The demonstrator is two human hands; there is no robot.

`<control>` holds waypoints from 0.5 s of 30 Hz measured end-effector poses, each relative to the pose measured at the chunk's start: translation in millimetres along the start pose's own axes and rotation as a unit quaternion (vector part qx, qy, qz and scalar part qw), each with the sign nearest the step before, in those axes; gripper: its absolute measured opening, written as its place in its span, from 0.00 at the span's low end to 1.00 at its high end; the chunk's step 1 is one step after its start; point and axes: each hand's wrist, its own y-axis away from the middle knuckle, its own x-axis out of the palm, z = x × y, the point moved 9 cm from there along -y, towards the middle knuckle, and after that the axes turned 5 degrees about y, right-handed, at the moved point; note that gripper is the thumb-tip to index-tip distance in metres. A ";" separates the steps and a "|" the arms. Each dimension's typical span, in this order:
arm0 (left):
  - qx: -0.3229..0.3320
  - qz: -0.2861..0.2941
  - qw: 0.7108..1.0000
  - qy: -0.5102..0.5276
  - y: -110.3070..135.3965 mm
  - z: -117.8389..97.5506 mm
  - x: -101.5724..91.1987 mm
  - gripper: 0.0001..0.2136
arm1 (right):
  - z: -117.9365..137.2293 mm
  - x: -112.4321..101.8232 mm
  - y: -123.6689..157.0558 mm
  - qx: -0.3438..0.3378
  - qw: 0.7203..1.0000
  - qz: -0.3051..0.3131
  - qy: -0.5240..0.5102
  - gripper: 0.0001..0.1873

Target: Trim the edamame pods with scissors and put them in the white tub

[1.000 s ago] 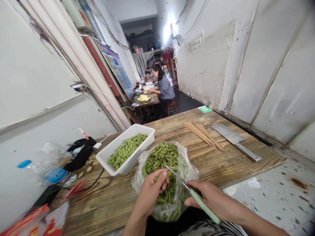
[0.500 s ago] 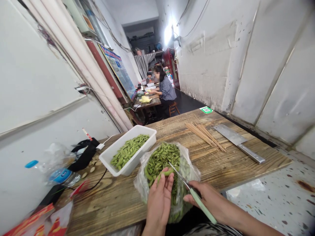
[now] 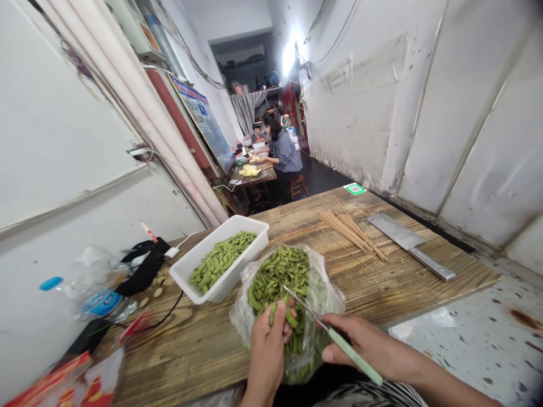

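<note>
Watching from my remote seat, I saw the left hand, low in the centre of the frame, pinching green pods above a pod-filled clear bag; the right hand was curled around scissors (blades parted or not, I couldn't tell). I judged the step to be trimming; the next move called for bringing a pod's end to the blades
</note>
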 end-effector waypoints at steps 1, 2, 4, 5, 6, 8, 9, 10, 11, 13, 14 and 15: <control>-0.005 0.006 1.000 -0.014 0.4 0.0 0.7 0.18 | -0.1 0.4 -0.5 0.000 1.000 0.005 -0.001 0.22; -0.011 0.010 1.000 -0.026 0.7 -0.1 1.0 0.19 | -0.5 0.5 -1.0 0.000 1.000 0.008 0.000 0.22; -0.018 0.017 0.999 -0.045 0.7 -1.3 1.3 0.19 | -1.4 -0.3 -2.0 0.000 1.000 0.008 0.008 0.23; -0.018 0.021 0.998 -0.052 0.4 -2.1 1.6 0.19 | -1.7 -0.7 -2.4 0.000 1.000 0.007 0.012 0.24; -0.019 0.024 0.998 -0.057 0.1 -2.4 2.3 0.19 | -2.0 -0.9 -2.8 0.000 1.000 0.006 0.014 0.24; -0.021 0.032 0.998 -0.059 -0.4 -1.3 4.6 0.19 | -2.9 -0.5 -4.0 0.003 1.000 0.005 0.011 0.23; -0.024 0.035 0.998 -0.057 -0.4 -0.1 6.0 0.19 | -3.7 0.0 -4.8 0.006 1.000 0.002 0.005 0.22; -0.029 0.038 0.997 -0.055 -0.2 1.4 7.3 0.19 | -4.8 0.7 -5.8 0.009 1.000 0.000 -0.003 0.21; -0.034 0.041 0.997 -0.056 -0.1 2.0 8.0 0.19 | -6.3 1.2 -6.9 0.013 1.000 -0.005 -0.011 0.21; -0.029 0.036 0.995 -0.084 -1.4 -3.8 3.9 0.19 | -10.1 1.9 -9.2 0.021 0.999 -0.013 -0.024 0.20; -0.012 0.021 0.994 -0.108 -3.9 -12.9 -3.0 0.19 | -12.1 1.8 -10.0 0.024 0.999 -0.017 -0.028 0.20; 0.018 -0.009 0.991 -0.135 -7.8 -27.5 -14.3 0.19 | -13.9 1.1 -10.4 0.026 0.999 -0.022 -0.030 0.20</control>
